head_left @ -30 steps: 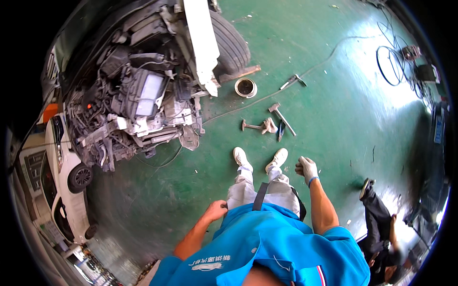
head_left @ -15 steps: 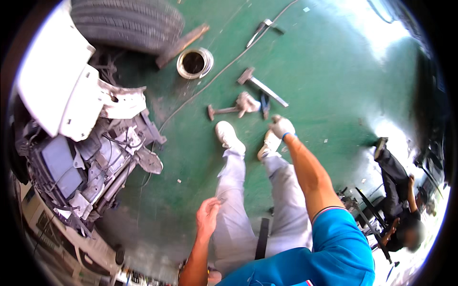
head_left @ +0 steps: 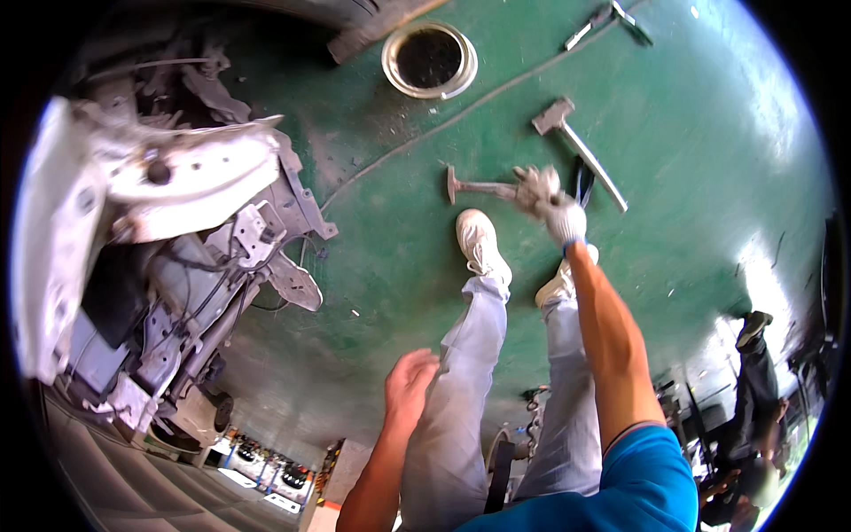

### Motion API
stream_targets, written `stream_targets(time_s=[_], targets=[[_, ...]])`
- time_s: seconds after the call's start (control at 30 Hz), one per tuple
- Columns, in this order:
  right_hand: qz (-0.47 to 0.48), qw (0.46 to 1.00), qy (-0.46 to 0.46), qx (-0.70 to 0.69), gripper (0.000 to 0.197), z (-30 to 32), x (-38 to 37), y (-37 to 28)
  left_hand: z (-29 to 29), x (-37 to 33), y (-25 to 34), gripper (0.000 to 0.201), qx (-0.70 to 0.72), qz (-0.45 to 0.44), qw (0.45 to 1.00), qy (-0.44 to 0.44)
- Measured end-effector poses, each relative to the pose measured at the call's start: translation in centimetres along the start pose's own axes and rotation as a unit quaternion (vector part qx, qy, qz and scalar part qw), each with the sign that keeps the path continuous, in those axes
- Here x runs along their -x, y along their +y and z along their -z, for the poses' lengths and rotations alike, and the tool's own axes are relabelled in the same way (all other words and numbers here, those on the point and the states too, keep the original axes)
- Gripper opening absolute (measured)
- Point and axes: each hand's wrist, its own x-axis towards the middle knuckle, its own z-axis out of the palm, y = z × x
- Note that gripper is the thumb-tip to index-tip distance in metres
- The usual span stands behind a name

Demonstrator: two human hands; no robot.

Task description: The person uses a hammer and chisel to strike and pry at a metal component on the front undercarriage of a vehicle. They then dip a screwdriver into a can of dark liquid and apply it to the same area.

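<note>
On the green floor a white work glove (head_left: 537, 188) lies over the handle of a small hammer (head_left: 483, 187). My right hand (head_left: 566, 220), in a white glove with a blue cuff, is down at that loose glove, its fingers closed on the edge; motion blurs the contact. Beside them are a larger hammer (head_left: 585, 155) with a metal handle and a dark blue-handled tool (head_left: 581, 182), partly covered. My bare left hand (head_left: 410, 383) hangs in front of my left leg, holding nothing, fingers loosely extended.
A partly stripped car front (head_left: 204, 177) with exposed panels and wiring stands at left. A round metal can (head_left: 430, 60) with dark contents sits beside a wooden block (head_left: 381, 28). A cable (head_left: 443, 124) crosses the floor near another tool (head_left: 612, 22). Another person (head_left: 753, 381) is at far right.
My right hand has moved forward onto the loose glove, whose shape has shifted. My left hand's fingers have straightened somewhat. The view has swung left and closer to the car and tools.
</note>
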Motion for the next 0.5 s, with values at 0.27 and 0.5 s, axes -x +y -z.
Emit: stream_targets(time_s=[0.27, 0.5], targets=[[0.020, 0.768, -0.268, -0.581, 0.047, 7.8, 25.0, -8.1, -9.3, 1.6, 3.9, 0.076, 0.158, -0.135, 0.970, -0.130], [-0.030, 0.832, -0.262, -0.488, 0.025, 12.7, 34.7, -9.9, -10.7, 10.4, 8.2, 0.039, 0.140, -0.208, 0.967, -0.055]])
